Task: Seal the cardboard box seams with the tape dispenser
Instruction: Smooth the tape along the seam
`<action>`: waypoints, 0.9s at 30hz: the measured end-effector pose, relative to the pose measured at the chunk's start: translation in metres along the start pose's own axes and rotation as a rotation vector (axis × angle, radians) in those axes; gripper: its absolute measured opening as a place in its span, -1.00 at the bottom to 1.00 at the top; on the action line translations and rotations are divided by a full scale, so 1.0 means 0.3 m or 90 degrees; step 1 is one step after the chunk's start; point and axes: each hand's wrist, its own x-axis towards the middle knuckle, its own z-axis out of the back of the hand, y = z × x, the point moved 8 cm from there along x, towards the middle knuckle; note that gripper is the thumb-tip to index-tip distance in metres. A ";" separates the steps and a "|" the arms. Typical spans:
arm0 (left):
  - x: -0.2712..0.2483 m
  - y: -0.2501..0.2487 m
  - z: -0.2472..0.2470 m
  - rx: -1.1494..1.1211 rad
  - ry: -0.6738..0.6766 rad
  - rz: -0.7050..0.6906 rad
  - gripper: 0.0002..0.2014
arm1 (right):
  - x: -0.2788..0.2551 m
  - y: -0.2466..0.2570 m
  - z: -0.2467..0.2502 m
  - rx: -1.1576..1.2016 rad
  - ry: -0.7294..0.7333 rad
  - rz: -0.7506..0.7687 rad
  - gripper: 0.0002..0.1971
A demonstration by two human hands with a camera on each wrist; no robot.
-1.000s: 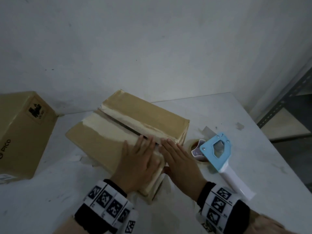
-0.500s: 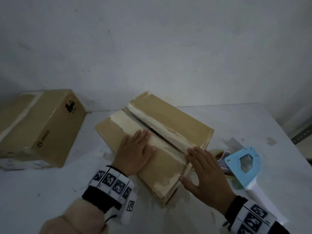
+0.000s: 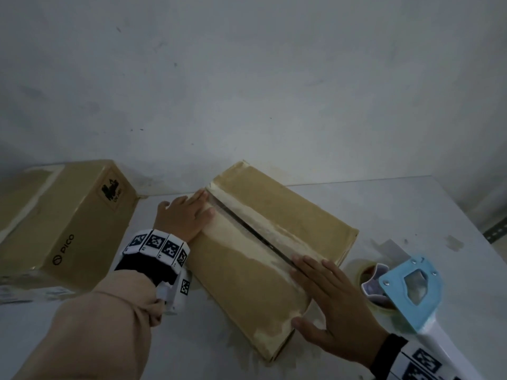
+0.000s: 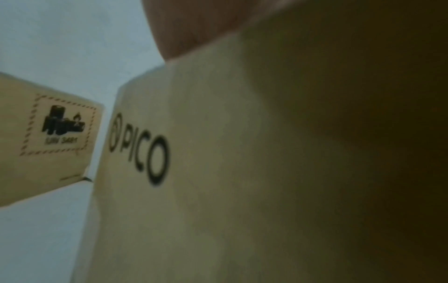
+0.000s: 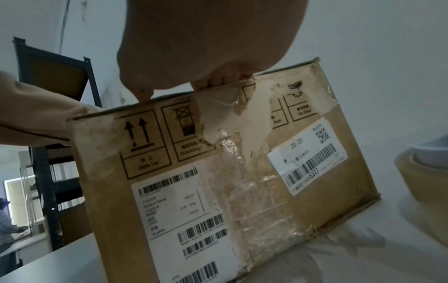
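A flat cardboard box [image 3: 277, 231] lies in the middle of the white table, its centre seam [image 3: 247, 231] a dark gap between two flaps with old tape strips. My left hand [image 3: 186, 215] lies flat on the far left end of the left flap. At the near end my right hand [image 3: 329, 300] presses flat, fingers straight across the seam, thumb over the near edge. The right wrist view shows the box's labelled end face [image 5: 218, 172] under those fingers. The blue tape dispenser [image 3: 411, 292] with its white handle lies on the table just right of the box, untouched.
A second closed cardboard box [image 3: 55, 220] marked PICO stands at the table's left, close to my left forearm. The white wall [image 3: 247, 91] runs along the table's far edge. In the right wrist view a dark metal shelf [image 5: 48, 134] stands beyond the table.
My left hand slid along the left flap from the near end to the far end. My right hand stayed at the near end of the seam, and the view shifted left.
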 end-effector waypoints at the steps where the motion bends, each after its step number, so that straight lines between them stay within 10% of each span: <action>1: 0.006 -0.007 0.010 0.009 -0.011 -0.004 -0.43 | 0.001 0.000 0.001 0.007 -0.001 -0.002 -0.32; 27: -0.427 -0.525 -0.146 -0.018 0.056 -0.297 -0.02 | -0.033 -0.053 0.007 0.062 -0.090 -0.005 -0.30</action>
